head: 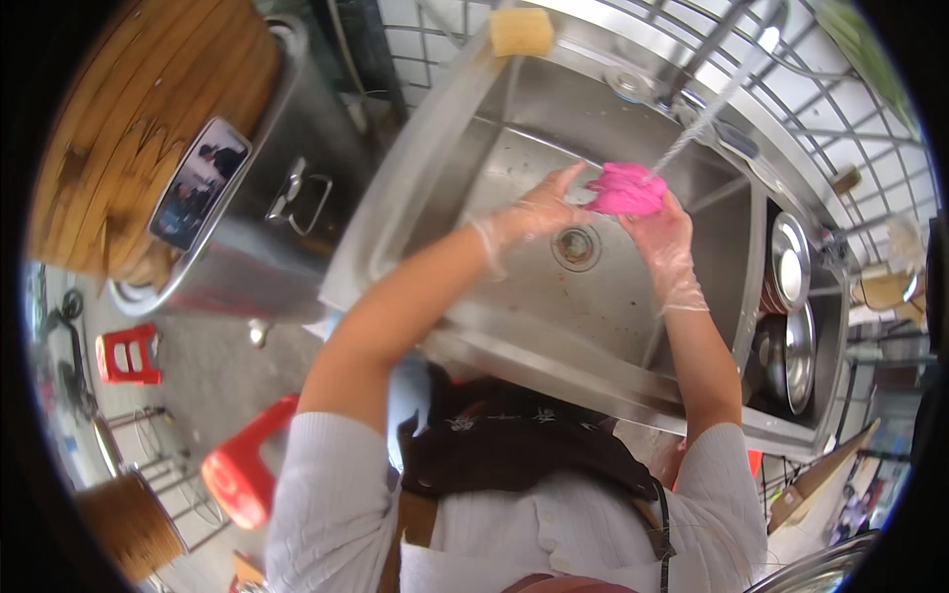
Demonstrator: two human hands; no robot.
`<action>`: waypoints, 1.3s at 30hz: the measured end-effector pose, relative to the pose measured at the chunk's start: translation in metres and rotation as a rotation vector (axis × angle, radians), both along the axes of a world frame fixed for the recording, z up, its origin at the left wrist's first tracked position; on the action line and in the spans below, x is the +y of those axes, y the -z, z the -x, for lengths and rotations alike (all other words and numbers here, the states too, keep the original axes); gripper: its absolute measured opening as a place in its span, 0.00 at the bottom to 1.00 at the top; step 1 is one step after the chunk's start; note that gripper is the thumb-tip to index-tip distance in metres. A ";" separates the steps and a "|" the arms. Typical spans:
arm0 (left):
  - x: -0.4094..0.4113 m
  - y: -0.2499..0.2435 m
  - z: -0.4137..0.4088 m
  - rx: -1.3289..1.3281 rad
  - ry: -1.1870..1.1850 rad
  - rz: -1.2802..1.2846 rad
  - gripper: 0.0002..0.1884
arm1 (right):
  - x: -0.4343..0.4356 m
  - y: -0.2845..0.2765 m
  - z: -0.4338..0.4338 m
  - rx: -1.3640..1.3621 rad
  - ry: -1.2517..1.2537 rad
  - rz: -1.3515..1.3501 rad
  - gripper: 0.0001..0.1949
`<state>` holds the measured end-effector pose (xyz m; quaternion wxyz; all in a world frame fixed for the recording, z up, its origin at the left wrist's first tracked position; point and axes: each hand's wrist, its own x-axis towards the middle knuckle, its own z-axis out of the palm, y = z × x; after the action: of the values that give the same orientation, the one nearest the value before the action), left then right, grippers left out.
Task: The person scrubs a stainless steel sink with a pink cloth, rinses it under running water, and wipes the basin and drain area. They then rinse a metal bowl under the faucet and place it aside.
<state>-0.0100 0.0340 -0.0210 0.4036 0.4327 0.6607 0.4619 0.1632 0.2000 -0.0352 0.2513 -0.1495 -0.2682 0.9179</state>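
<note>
Over the stainless steel sink basin (511,296), my right hand (662,236), in a clear disposable glove, grips a bunched pink cloth (624,190) from its right side. A stream of water (693,130) from the faucet (771,37) falls onto the cloth. My left hand (545,207), gloved the same way, is at the cloth's left side with thumb and fingers spread; whether its fingertips touch the cloth is blurred. Below the hands lies the round drain (575,247), with small scraps scattered over the basin floor.
A yellow sponge (521,32) sits on the far left sink rim. Metal bowls (789,259) stand in the right compartment. To the left, a large metal pot (311,200) bears a wooden board (148,96) and a phone (200,185). Red plastic stools (245,467) are on the floor.
</note>
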 end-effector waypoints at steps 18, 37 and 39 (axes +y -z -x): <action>0.067 -0.008 -0.032 -1.250 -0.182 -0.155 0.24 | 0.006 0.006 -0.019 -0.039 -0.029 -0.110 0.13; 0.063 0.047 -0.001 -0.700 -0.274 0.054 0.33 | 0.013 -0.061 -0.005 -0.302 -0.014 -0.330 0.13; 0.058 0.049 0.006 -0.644 -0.176 0.005 0.35 | 0.015 -0.074 -0.002 -0.323 -0.055 -0.408 0.11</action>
<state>-0.0159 0.0922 -0.0702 0.5512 0.2050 0.5352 0.6065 0.1656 0.2146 0.0383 0.2051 -0.2329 -0.4886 0.8155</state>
